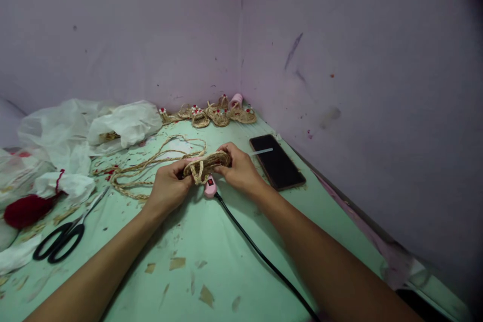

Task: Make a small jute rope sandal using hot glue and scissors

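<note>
Between both hands, above the middle of the table, is a small woven straw slipper (211, 162) with a braided strap. My left hand (171, 181) grips its left end, fingers closed. My right hand (239, 166) pinches the other end, its thumb on the near side. Just below and partly behind the slipper lies a pink glue gun (210, 188) with a red switch, mostly hidden. A long braided straw cord (132, 173) lies in loops to the left of my left hand.
Black-handled scissors (68, 236), dark red yarn (28, 211) and white plastic bags (124, 123) lie at left. Several small straw slippers (221, 116) stand against the back wall. A phone (278, 162) with a glue stick (262, 151) across it lies right. A black cable (256, 246) runs toward me.
</note>
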The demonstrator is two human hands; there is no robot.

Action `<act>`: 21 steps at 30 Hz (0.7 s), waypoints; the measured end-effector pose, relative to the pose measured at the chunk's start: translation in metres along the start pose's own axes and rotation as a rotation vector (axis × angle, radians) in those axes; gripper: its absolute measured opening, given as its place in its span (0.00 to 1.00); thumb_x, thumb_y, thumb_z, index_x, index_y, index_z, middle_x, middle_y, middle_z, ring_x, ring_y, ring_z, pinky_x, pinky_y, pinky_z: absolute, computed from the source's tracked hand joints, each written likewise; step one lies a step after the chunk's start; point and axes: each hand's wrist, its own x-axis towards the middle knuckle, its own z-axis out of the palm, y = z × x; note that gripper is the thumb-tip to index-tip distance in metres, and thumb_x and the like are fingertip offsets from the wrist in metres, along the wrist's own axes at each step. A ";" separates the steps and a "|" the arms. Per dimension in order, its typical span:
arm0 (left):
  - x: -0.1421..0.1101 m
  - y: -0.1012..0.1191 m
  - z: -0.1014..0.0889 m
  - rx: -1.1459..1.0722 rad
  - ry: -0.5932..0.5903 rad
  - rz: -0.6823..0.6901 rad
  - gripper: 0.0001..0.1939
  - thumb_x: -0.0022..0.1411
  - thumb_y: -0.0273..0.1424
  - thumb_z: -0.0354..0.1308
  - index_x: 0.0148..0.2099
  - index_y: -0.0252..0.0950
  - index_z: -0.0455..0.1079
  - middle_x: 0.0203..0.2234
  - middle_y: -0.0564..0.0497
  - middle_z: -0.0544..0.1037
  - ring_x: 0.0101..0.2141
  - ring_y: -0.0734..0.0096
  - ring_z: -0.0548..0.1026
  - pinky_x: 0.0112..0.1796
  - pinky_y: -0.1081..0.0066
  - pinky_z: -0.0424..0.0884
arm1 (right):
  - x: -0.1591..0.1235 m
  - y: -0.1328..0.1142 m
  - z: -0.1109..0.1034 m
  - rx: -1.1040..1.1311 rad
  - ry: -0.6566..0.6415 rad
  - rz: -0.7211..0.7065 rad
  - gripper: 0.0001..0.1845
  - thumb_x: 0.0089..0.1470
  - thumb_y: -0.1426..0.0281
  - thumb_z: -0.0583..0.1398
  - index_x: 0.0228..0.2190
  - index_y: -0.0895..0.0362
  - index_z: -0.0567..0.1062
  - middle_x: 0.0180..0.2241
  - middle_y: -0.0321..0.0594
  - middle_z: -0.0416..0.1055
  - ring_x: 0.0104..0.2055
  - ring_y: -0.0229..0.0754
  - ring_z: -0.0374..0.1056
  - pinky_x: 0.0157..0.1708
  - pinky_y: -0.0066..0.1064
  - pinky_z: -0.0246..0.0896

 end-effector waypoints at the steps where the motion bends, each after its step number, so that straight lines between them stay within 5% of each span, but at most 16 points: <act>1: 0.000 0.001 0.000 0.024 0.002 0.000 0.14 0.45 0.22 0.58 0.35 0.38 0.77 0.26 0.54 0.78 0.28 0.70 0.72 0.30 0.76 0.67 | 0.000 0.000 0.000 -0.007 -0.006 0.002 0.15 0.36 0.77 0.62 0.29 0.53 0.66 0.24 0.28 0.66 0.27 0.37 0.62 0.28 0.27 0.54; 21: 0.005 0.004 -0.003 0.266 -0.141 0.039 0.12 0.45 0.23 0.52 0.32 0.33 0.75 0.21 0.55 0.74 0.23 0.74 0.67 0.24 0.77 0.62 | 0.000 -0.001 -0.001 -0.184 -0.120 -0.136 0.11 0.37 0.79 0.57 0.25 0.54 0.62 0.20 0.27 0.59 0.23 0.34 0.55 0.22 0.23 0.45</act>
